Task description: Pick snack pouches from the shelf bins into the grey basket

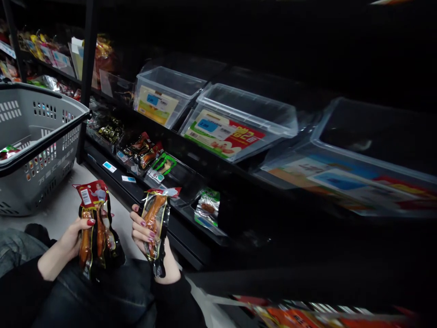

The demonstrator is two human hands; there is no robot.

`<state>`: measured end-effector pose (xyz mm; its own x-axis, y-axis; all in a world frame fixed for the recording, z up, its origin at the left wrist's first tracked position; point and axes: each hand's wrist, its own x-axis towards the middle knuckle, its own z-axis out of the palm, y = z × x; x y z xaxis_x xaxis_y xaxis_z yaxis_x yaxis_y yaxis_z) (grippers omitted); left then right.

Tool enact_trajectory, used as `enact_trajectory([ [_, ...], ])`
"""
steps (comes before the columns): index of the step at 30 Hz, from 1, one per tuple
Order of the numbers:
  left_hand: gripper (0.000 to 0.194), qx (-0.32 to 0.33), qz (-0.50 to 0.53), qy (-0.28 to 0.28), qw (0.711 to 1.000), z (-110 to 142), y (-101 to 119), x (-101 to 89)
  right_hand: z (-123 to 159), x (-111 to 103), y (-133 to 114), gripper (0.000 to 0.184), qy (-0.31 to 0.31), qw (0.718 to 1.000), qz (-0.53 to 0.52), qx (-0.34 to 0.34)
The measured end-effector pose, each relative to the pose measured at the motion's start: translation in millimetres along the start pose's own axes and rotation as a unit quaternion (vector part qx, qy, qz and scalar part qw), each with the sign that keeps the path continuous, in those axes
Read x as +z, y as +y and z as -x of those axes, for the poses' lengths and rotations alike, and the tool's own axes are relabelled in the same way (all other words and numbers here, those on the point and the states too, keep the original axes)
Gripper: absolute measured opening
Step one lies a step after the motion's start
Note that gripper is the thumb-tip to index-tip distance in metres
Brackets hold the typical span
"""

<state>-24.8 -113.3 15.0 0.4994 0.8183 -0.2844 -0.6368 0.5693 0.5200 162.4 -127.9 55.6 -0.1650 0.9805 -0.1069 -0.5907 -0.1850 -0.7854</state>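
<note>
A shopper, seated or crouched low beside dark store shelving, divides vacuum-packed meat between two hands. The left hand (73,233) has its grip closed around a cluster of packs (100,230), possibly three, their overlap making a count uncertain; the right hand (140,231) clasps a single pack (157,214), fingers curled across its front. As things stand, all of these are off the shelf and in hand, with none of them set down in the gray shopping basket (17,193) at left, where a red-and-green package (9,151) shows. Similar packs lie in a low shelf tray (141,152), so the stock is not cleared.

The held packs are clear, glossy film drawn tight over elongated brown pieces, with black lower ends and red headers; the left-hand cluster shows a white barcode. The basket is rigid plastic, its walls pierced by rows of slots, its rim black. Above the tray, rectangular translucent bins (170,73) carry bright printed labels; those farthest right are badly blurred, their contents unreadable.
</note>
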Motion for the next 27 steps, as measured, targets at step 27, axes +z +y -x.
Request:
enact_trajectory([
  [27, 0.05, -0.006, -0.085, 0.106, 0.991, -2.2, -12.7, -5.4, -11.3, 9.0, 30.8, 0.014, 0.199, 0.777, 0.576, -0.156],
])
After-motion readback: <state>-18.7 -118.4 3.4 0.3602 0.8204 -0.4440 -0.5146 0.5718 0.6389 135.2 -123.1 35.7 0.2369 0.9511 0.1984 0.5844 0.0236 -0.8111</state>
